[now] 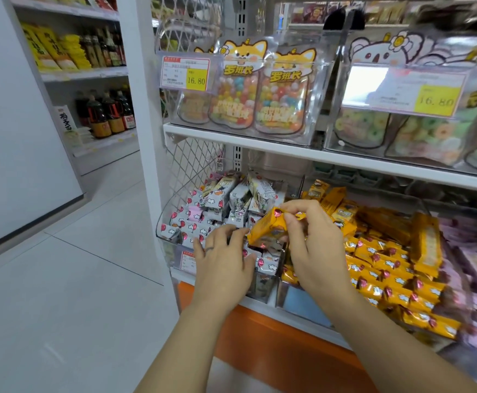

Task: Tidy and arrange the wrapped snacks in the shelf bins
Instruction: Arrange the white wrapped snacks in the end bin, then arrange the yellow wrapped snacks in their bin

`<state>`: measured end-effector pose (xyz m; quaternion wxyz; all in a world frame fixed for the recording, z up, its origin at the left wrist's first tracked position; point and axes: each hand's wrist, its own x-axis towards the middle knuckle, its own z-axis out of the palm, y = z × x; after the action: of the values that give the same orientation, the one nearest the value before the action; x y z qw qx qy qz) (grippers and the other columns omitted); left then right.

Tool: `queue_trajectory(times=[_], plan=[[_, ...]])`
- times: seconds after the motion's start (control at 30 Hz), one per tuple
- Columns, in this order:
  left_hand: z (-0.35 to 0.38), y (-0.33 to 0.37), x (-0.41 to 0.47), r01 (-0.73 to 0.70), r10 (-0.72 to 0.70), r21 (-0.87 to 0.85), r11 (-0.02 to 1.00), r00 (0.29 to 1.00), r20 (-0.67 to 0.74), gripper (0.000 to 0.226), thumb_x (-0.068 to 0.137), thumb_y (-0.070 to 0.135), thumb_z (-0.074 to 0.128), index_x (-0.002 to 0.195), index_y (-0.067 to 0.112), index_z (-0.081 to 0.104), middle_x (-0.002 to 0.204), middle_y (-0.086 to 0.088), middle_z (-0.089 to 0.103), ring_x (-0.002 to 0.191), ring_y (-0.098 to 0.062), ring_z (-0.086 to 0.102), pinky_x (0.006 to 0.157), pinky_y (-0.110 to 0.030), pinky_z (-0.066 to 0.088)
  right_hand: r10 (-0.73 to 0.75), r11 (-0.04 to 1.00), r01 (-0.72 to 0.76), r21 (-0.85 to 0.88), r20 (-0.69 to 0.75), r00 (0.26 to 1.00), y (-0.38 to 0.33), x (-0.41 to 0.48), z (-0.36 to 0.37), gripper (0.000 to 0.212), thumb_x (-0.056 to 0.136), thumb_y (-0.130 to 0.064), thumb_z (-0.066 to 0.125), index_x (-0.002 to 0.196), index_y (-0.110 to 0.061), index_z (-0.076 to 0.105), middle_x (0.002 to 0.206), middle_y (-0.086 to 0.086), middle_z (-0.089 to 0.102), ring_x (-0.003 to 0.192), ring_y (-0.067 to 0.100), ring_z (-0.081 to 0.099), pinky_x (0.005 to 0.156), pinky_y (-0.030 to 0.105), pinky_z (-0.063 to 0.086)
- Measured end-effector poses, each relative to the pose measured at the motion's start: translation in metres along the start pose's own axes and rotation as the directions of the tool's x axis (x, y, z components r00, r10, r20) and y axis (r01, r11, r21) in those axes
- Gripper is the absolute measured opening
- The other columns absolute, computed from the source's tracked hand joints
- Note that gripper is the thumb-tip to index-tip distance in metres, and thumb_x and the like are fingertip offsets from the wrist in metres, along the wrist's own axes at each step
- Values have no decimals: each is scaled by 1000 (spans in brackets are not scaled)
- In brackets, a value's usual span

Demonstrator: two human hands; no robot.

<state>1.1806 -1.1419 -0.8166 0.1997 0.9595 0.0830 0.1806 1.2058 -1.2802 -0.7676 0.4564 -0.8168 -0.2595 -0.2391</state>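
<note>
Head view: my right hand [314, 245] pinches a stray orange snack [268, 229] just above the white-snack bin [163, 238]; my left hand [226, 259] rests, fingers loose, on its white packs [203, 219]. I judge this a sorting step: next it goes right of the bin, among the orange packs [379, 251]

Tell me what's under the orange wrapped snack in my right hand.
White balloon-print wrapped snacks in the clear plastic bin lie under the orange wrapped snack. The left hand and right hand cover others.

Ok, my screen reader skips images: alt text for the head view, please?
A person's right hand pinches a yellow wrapped snack above a bin of white wrapped snacks, where the left hand rests; yellow snacks fill the neighbouring bin.
</note>
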Motion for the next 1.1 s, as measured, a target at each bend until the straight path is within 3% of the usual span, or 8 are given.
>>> queue_trajectory(times=[0.23, 0.4, 0.5, 0.67, 0.8, 0.9, 0.97, 1.1], plan=[[-4, 35, -12, -210, 177, -144, 967, 962, -210, 37, 90, 38, 58, 125, 29, 55, 123, 10, 52, 114, -12, 46, 103, -34, 23, 91, 988, -85, 127, -42, 995, -2, -17, -55, 15, 96, -16, 45, 96, -30, 49, 85, -3, 63, 64, -2, 61, 47, 10, 39], [1, 62, -16, -261, 212, -214, 941, 951, -226, 23, 92, 28, 51, 111, 27, 65, 112, 12, 59, 106, -12, 53, 95, -29, 29, 132, 981, -115, 153, -103, 986, 8, -30, -95, 11, 95, -8, 46, 100, -15, 53, 89, -13, 58, 64, -16, 56, 48, 4, 38], [6, 75, -16, -276, 213, -294, 915, 950, -229, 21, 92, 14, 55, 108, 21, 66, 109, 9, 59, 102, -14, 56, 90, -33, 43, 148, 982, -128, 141, -142, 979, 17, -38, -115, 11, 95, -6, 46, 98, -14, 53, 93, -9, 59, 65, -17, 56, 53, 1, 39], [14, 97, -13, -303, 272, -300, 904, 952, -140, 23, 93, 12, 54, 112, 19, 65, 114, 10, 53, 101, -4, 52, 84, -16, 39, 145, 989, -147, -7, -125, 982, 47, -44, -134, 21, 94, -13, 48, 90, -33, 48, 110, -12, 56, 88, -15, 55, 67, 4, 44], [25, 110, -2, -298, 293, -258, 919, 954, -60, 24, 92, 15, 56, 114, 20, 63, 119, 8, 49, 109, -9, 49, 92, -25, 44, 134, 962, -110, -250, 80, 988, 68, -45, -137, 8, 94, -17, 52, 92, -25, 52, 112, -16, 52, 96, -8, 49, 80, 0, 36], [28, 118, 5, -296, 293, -220, 929, 955, -50, 26, 91, 16, 57, 116, 21, 62, 124, 7, 48, 115, -13, 47, 97, -31, 43, 173, 914, -47, -402, 284, 943, 79, -46, -139, 2, 92, -27, 57, 91, -25, 58, 118, -14, 56, 108, 8, 52, 95, 20, 38], [27, 122, 9, -301, 293, -192, 934, 954, -68, 28, 90, 17, 58, 118, 21, 62, 127, 6, 47, 118, -14, 44, 99, -30, 41, 173, 893, -8, -449, 328, 929, 81, -45, -142, 9, 88, -36, 60, 92, -28, 62, 117, -15, 59, 109, 8, 53, 102, 33, 33], [28, 134, 12, -351, 341, -115, 929, 935, -98, 29, 89, 20, 59, 118, 22, 62, 127, 4, 49, 118, -17, 45, 99, -37, 42, 163, 815, -98, -572, 63, 985, 91, -34, -157, 26, 84, -39, 65, 108, -30, 66, 120, -8, 61, 114, 16, 54, 106, 43, 24]])
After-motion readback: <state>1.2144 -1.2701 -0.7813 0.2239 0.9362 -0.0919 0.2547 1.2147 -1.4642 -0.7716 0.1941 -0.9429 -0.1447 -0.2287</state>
